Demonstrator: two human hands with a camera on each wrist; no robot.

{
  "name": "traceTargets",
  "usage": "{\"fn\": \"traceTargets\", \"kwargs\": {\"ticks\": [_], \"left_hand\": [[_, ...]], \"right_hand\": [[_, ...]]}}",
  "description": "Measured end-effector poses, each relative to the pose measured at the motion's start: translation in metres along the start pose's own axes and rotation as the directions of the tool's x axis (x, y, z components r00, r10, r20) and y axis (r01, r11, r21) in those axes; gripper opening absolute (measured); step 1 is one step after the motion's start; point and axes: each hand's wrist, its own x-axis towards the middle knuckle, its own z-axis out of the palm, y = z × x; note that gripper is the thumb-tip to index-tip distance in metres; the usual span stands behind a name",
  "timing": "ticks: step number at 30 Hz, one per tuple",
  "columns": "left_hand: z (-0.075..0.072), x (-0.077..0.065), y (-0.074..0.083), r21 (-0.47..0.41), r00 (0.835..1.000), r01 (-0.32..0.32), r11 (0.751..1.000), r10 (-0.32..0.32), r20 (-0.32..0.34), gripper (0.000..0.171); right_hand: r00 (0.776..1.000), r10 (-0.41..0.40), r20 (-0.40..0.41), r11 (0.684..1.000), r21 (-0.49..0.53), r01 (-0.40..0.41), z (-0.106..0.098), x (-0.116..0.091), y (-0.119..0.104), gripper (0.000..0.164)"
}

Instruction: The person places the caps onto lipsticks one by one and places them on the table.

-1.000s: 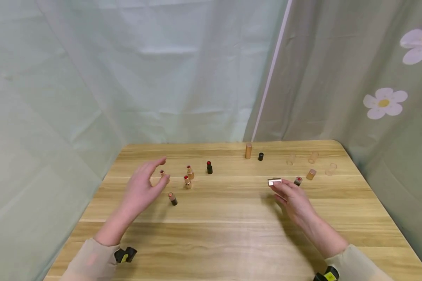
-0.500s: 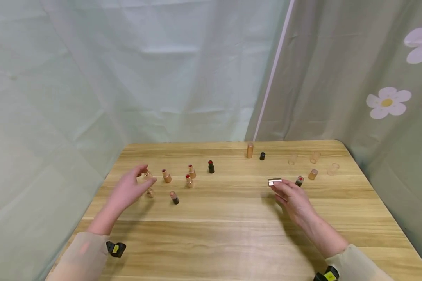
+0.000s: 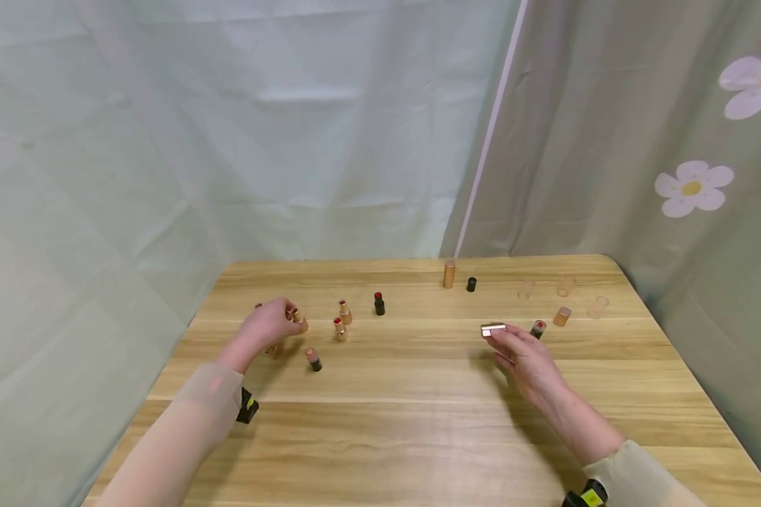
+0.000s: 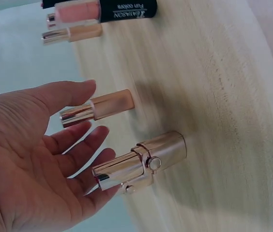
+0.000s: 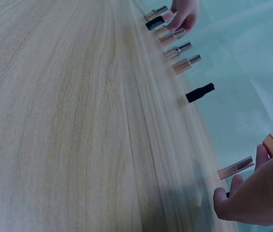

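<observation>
In the head view, the left hand (image 3: 265, 327) is at an uncapped rose-gold lipstick (image 3: 300, 322) on the table (image 3: 418, 443), and the right hand (image 3: 531, 362) pinches a shiny cap (image 3: 492, 329). The left wrist view shows the left grip loosely parted about the lipstick, contact unclear. In the right wrist view, a black lipstick (image 5: 200, 92) stands between the hands.

Most lipsticks (image 3: 340, 329) stand left on the table (image 3: 380, 436), caps (image 3: 562, 316) right, curtain (image 3: 330, 127) behind.

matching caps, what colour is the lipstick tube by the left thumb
Rose gold; the lipstick tube shows best from the left wrist.
</observation>
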Motion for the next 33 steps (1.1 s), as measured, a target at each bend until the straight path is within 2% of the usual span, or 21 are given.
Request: {"fn": "traceTargets", "kwargs": {"ticks": [8,13,21,26,30,33], "left_hand": [[0.003,0.017,-0.006,-0.046,0.998,0.005,0.999,-0.002,0.065,0.029],[0.004,0.022,-0.01,-0.066,0.996,-0.009,0.998,0.015,0.087,0.026],[0.004,0.019,-0.009,-0.055,0.997,-0.005,0.998,0.009,0.076,0.029],[-0.001,0.015,-0.01,-0.058,0.998,-0.009,0.998,0.012,0.056,0.026],[-0.01,0.013,-0.009,-0.113,0.998,-0.03,0.993,0.035,0.046,0.027],[-0.017,0.012,-0.008,-0.153,0.996,-0.068,0.986,0.075,0.044,0.027]], "right_hand": [[1.0,0.003,-0.007,1.0,0.019,-0.003,0.001,0.002,0.002,0.034],[1.0,0.001,-0.008,1.0,0.021,0.0,0.003,0.002,0.002,0.033],[1.0,0.008,-0.016,1.0,0.021,-0.008,0.003,0.004,0.003,0.028],[1.0,0.004,-0.014,1.0,0.016,-0.004,0.005,0.003,0.003,0.021],[1.0,0.004,-0.011,1.0,0.014,-0.004,0.006,0.002,0.002,0.014],[1.0,0.009,-0.012,1.0,0.017,-0.008,0.006,0.002,0.001,0.013]]}}
